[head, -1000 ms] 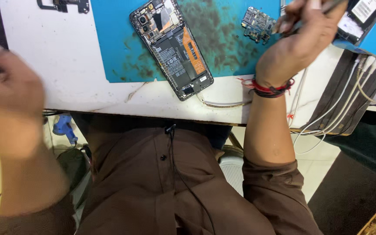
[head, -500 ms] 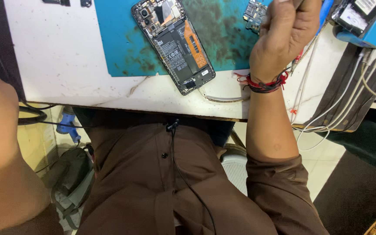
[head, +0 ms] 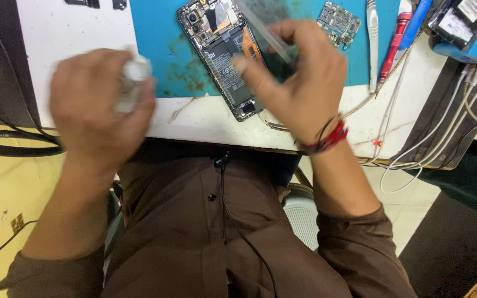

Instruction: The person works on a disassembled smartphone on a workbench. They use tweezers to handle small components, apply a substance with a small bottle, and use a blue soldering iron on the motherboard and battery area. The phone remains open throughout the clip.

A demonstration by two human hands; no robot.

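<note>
Above the blue mat (head: 155, 66), a thin translucent strip (head: 263, 33) is pinched by the right hand (head: 299, 83), long axis slanting up-left over the opened phone (head: 222, 55); the left hand (head: 97, 105), farther off, is closed on a small white object (head: 132, 77).

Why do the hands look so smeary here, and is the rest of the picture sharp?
Head view: the left hand and the white thing it grips are motion-blurred; the right hand and the thin clear strip it holds are softer too. The opened phone on the blue mat is crisp, under even light with little glare.
</note>
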